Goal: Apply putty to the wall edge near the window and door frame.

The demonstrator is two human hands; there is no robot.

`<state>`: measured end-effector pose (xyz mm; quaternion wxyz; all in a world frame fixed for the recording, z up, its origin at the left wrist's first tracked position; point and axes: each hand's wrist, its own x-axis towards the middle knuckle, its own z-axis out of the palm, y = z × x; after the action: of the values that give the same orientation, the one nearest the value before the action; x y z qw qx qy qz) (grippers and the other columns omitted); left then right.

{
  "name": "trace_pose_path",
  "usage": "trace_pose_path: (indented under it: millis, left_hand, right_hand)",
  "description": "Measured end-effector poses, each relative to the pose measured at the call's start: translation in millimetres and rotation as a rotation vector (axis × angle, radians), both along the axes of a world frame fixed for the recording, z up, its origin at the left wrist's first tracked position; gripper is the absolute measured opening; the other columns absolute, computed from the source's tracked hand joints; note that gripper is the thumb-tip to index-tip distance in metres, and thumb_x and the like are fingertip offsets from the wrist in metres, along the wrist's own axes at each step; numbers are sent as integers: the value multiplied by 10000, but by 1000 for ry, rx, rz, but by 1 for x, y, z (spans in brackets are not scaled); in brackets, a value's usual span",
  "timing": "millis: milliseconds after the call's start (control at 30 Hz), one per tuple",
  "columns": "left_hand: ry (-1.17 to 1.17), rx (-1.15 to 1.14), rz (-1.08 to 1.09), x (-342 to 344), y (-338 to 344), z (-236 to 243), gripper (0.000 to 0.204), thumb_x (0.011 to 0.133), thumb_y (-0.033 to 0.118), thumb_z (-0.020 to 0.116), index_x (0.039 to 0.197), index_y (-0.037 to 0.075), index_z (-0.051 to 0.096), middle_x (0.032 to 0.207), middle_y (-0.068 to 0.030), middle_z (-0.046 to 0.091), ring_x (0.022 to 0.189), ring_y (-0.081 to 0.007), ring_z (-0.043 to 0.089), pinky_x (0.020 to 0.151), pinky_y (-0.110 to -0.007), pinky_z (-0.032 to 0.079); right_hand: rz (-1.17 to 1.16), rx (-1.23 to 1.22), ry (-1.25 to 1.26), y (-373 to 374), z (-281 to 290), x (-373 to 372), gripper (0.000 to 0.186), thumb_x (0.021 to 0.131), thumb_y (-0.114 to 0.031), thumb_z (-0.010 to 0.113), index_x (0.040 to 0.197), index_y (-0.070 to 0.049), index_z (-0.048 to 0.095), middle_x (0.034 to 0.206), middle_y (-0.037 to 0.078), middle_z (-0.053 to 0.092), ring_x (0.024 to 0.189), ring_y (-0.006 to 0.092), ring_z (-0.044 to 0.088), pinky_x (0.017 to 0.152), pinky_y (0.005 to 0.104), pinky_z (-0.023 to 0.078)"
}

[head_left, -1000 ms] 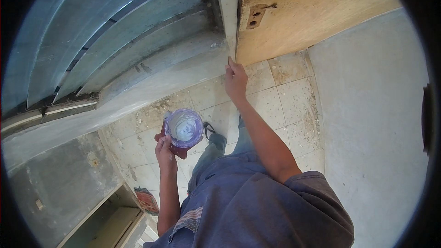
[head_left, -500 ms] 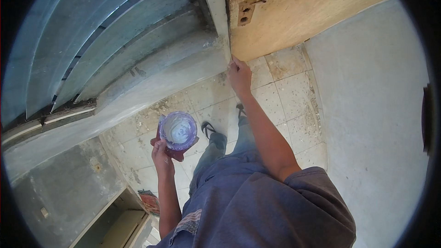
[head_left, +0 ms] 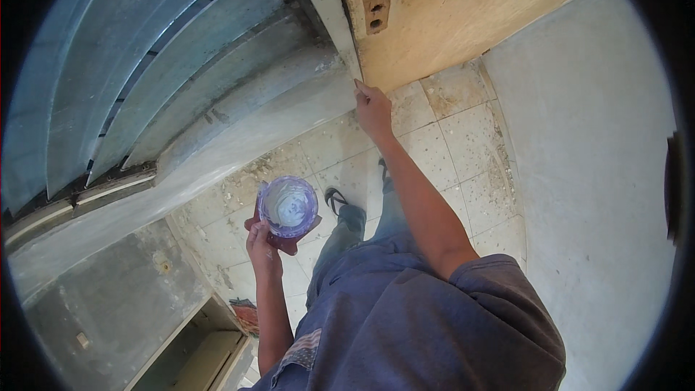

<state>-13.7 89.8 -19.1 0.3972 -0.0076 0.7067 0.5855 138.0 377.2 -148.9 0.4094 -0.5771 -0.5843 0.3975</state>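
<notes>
My left hand (head_left: pixel 263 242) is closed on the near rim of a round purple tub (head_left: pixel 311 206). Whitish paste (head_left: pixel 292 208) lies inside and smears its walls. A dark red, flat piece (head_left: pixel 286 246) sticks out from under the tub, held together with it; whether it is paper or cloth I cannot tell. My right hand (head_left: pixel 374 110) is stretched forward, fingers pinched, at the lower part of the pale door frame (head_left: pixel 326 0). Something small may be between those fingertips, but it is too small to name.
A yellowish door (head_left: pixel 449 22) with a bare lock plate stands ahead on the right. Glass louvre slats (head_left: pixel 195 80) fill the left side above a grey wall. Crumbs and stains mark the tiled floor (head_left: pixel 413 166). An open recess (head_left: pixel 195 355) lies at lower left, near a reddish packet (head_left: pixel 246 315).
My right hand has shifted slightly up and left along the frame. The tub in my left hand appears a little farther right, as the whole view has shifted somewhat.
</notes>
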Motion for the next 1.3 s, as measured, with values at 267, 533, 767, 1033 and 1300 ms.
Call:
trace_pose_path:
  millis: [267,533,767,1033,1300]
  left_hand:
    - [-22,-6,-30,-6,-11,-5,129,928,89,513,1017,14,569,1007,-57,610,936,-169,600,865,-340,476]
    - [-4,-31,3,7,4,9,102,932,111,533,850,62,567,854,-24,607,807,-115,551,769,-272,424]
    - [24,-40,-11,8,3,8,112,940,131,533,860,62,568,883,-20,601,835,-115,547,791,-284,426]
    - [-2,-28,-54,12,5,8,116,941,150,545,859,72,569,856,-18,602,805,-113,550,765,-276,428]
    - [10,-37,-22,16,5,8,120,943,137,534,852,66,566,861,-23,607,798,-111,546,762,-279,426]
  right_hand:
    - [-43,63,-22,-1,-14,-4,252,834,-57,592,1057,-98,702,749,186,612,697,316,620,645,387,480]
    - [-67,-27,-127,-9,-23,6,255,827,-60,601,1056,-103,704,816,195,620,752,337,624,690,418,494]
    - [-69,-13,-56,-1,-3,3,232,832,-81,611,1040,-111,710,798,194,620,754,345,625,683,418,494]
    - [-75,-100,-103,-6,-19,4,224,843,-106,601,1039,-115,710,825,207,617,763,355,623,687,422,490]
    - [-57,-95,-91,2,-4,-3,236,842,-122,594,1051,-123,706,863,212,629,823,368,629,729,421,494]
